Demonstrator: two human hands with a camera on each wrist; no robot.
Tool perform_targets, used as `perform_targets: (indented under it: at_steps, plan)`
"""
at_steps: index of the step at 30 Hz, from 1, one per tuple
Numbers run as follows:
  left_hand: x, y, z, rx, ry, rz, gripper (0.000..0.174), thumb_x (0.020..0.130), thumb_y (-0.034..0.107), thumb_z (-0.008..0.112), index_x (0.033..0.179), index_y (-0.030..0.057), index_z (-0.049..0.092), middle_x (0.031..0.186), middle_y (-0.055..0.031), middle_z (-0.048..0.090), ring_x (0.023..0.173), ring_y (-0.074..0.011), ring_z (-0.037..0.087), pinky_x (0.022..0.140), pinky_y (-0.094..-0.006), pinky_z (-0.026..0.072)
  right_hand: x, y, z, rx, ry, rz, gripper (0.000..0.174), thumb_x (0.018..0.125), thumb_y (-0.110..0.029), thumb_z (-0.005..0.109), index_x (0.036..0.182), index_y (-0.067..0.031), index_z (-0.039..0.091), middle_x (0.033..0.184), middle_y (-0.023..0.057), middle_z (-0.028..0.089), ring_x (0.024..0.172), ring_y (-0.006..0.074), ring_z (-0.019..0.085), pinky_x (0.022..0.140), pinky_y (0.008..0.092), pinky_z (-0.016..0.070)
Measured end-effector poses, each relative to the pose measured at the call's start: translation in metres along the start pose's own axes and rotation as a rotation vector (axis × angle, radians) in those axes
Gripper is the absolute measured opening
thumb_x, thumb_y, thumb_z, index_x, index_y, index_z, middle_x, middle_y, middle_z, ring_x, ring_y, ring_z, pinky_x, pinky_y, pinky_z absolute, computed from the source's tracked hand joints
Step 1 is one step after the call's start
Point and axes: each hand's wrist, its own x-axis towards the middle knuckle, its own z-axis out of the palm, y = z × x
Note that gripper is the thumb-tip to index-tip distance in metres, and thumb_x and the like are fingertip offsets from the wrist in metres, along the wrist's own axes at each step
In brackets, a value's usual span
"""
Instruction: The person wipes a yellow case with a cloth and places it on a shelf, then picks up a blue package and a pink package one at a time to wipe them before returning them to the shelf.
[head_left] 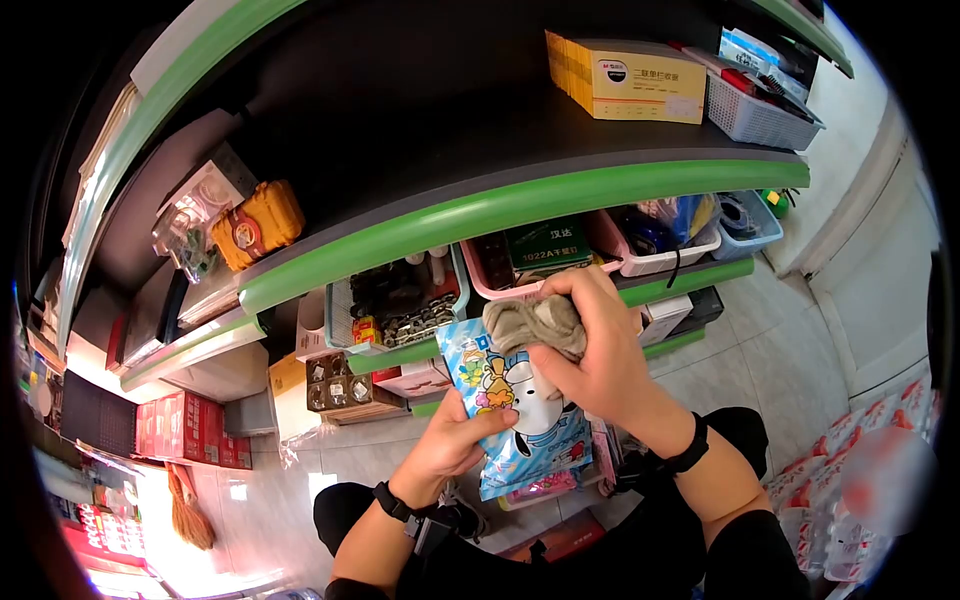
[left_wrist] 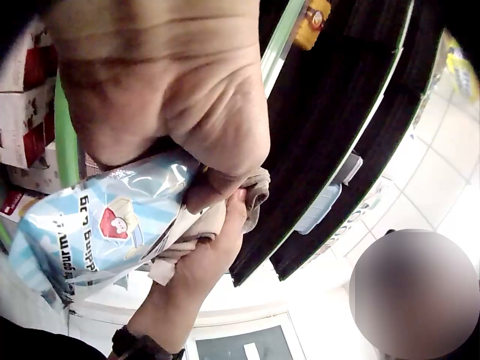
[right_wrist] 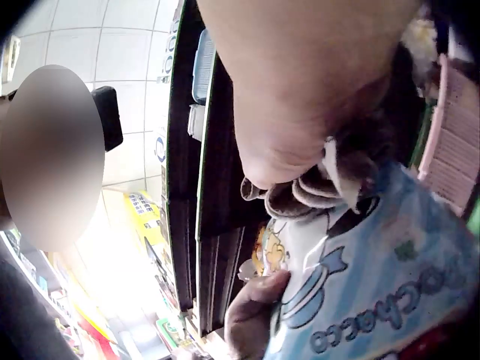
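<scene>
A light blue cartoon-printed plastic packet (head_left: 540, 440) stands tilted in front of the shelves. My left hand (head_left: 455, 437) grips its left side, thumb across the printed front. My right hand (head_left: 597, 345) holds a bunched grey-brown cloth (head_left: 538, 325) against the packet's upper edge, fingers curled over the top of it. From the right wrist the cloth (right_wrist: 300, 196) shows as several soft folds with a small white tag, close over the packet (right_wrist: 375, 277). In the left wrist view the packet (left_wrist: 97, 232) lies under my left palm (left_wrist: 172, 112).
Green-edged black shelves (head_left: 520, 215) run across in front. On the lower one stand a grey-blue basket (head_left: 455, 290) of small items, a pink basket (head_left: 475, 270) with a green box (head_left: 547, 245), and a white basket (head_left: 680, 260). Yellow receipt pads (head_left: 640, 85) sit above. A broom (head_left: 190, 510) is at left.
</scene>
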Motion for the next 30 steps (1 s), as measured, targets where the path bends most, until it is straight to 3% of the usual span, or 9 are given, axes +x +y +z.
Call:
perform_targets:
  at_steps: [10, 12, 14, 16, 17, 21, 23, 25, 30]
  plan:
    - [-0.001, 0.007, -0.001, 0.018, 0.057, -0.059, 0.059, 0.088, -0.011, 0.067, 0.143, -0.0002, 0.052, 0.134, -0.0108, 0.066, 0.123, -0.0230, 0.064, 0.107, -0.0383, 0.0490, 0.007, 0.037, -0.019, -0.115, 0.178, 0.087, 0.044, 0.082, -0.011, 0.080, 0.116, -0.0019, 0.054, 0.100, 0.0203, 0.066, 0.087, 0.0395, 0.069, 0.076, 0.0425, 0.0544]
    - [-0.003, 0.012, -0.002, -0.040, 0.032, 0.002, 0.060, 0.087, -0.011, 0.068, 0.144, -0.0003, 0.052, 0.135, -0.0110, 0.066, 0.124, -0.0240, 0.064, 0.108, -0.0391, 0.0484, 0.013, 0.043, -0.036, -0.084, 0.261, 0.192, 0.036, 0.090, -0.013, 0.076, 0.116, -0.0010, 0.055, 0.101, 0.0177, 0.069, 0.085, 0.0272, 0.071, 0.073, 0.0356, 0.0549]
    - [-0.002, 0.018, -0.003, -0.069, 0.122, 0.161, 0.059, 0.088, -0.009, 0.065, 0.145, -0.0008, 0.050, 0.137, -0.0127, 0.065, 0.126, -0.0260, 0.063, 0.110, -0.0412, 0.0475, 0.015, 0.044, -0.046, 0.446, 0.325, 0.552, 0.035, 0.098, -0.024, 0.069, 0.120, 0.0001, 0.058, 0.105, 0.0154, 0.070, 0.087, 0.0222, 0.071, 0.077, 0.0338, 0.0565]
    - [-0.003, 0.033, 0.001, -0.076, 0.142, 0.321, 0.057, 0.090, -0.008, 0.063, 0.145, -0.0006, 0.049, 0.138, -0.0124, 0.064, 0.127, -0.0261, 0.062, 0.110, -0.0416, 0.0477, 0.019, 0.035, -0.058, 0.988, 0.138, 0.694, 0.045, 0.103, -0.036, 0.061, 0.128, 0.0014, 0.059, 0.107, 0.0138, 0.070, 0.090, 0.0212, 0.071, 0.082, 0.0336, 0.0586]
    - [-0.002, 0.040, 0.012, -0.076, 0.226, 0.446, 0.055, 0.092, -0.006, 0.062, 0.145, -0.0005, 0.048, 0.137, -0.0128, 0.064, 0.126, -0.0277, 0.062, 0.110, -0.0437, 0.0480, 0.020, 0.022, -0.048, 1.140, 0.187, 0.812, 0.051, 0.104, -0.041, 0.058, 0.132, 0.0010, 0.059, 0.108, 0.0135, 0.071, 0.093, 0.0218, 0.071, 0.088, 0.0344, 0.0600]
    - [0.000, 0.042, 0.019, -0.103, 0.355, 0.783, 0.042, 0.109, 0.021, 0.049, 0.146, 0.0009, 0.048, 0.144, -0.0120, 0.058, 0.134, -0.0264, 0.056, 0.112, -0.0442, 0.0457, -0.006, 0.000, -0.018, 1.249, -0.083, 0.990, 0.056, 0.102, -0.045, 0.061, 0.141, -0.0059, 0.053, 0.118, 0.0101, 0.068, 0.107, 0.0206, 0.068, 0.093, 0.0406, 0.0608]
    - [-0.005, 0.018, 0.001, 0.399, 0.614, 0.813, 0.044, 0.107, 0.020, 0.054, 0.147, 0.0015, 0.046, 0.146, -0.0123, 0.056, 0.133, -0.0270, 0.056, 0.112, -0.0447, 0.0440, -0.009, -0.013, 0.008, 1.411, -0.122, 1.027, 0.053, 0.102, -0.047, 0.061, 0.138, -0.0098, 0.055, 0.117, 0.0073, 0.067, 0.104, 0.0187, 0.068, 0.089, 0.0384, 0.0606]
    - [-0.001, 0.013, 0.020, -0.017, 0.415, 0.839, 0.040, 0.111, 0.024, 0.050, 0.144, 0.0012, 0.048, 0.143, -0.0134, 0.056, 0.130, -0.0233, 0.056, 0.111, -0.0430, 0.0455, -0.011, -0.020, 0.013, 1.468, -0.159, 1.078, 0.047, 0.104, -0.043, 0.060, 0.136, -0.0095, 0.058, 0.119, 0.0066, 0.068, 0.104, 0.0177, 0.068, 0.091, 0.0338, 0.0578]
    - [-0.016, -0.009, 0.013, 0.292, 0.267, 0.563, 0.063, 0.100, 0.019, 0.070, 0.151, -0.0021, 0.040, 0.148, -0.0130, 0.052, 0.138, -0.0231, 0.049, 0.118, -0.0410, 0.0351, -0.008, -0.010, 0.025, 1.362, 0.129, 0.961, 0.042, 0.104, -0.032, 0.062, 0.136, -0.0053, 0.060, 0.124, 0.0066, 0.069, 0.110, 0.0157, 0.067, 0.095, 0.0298, 0.0534]
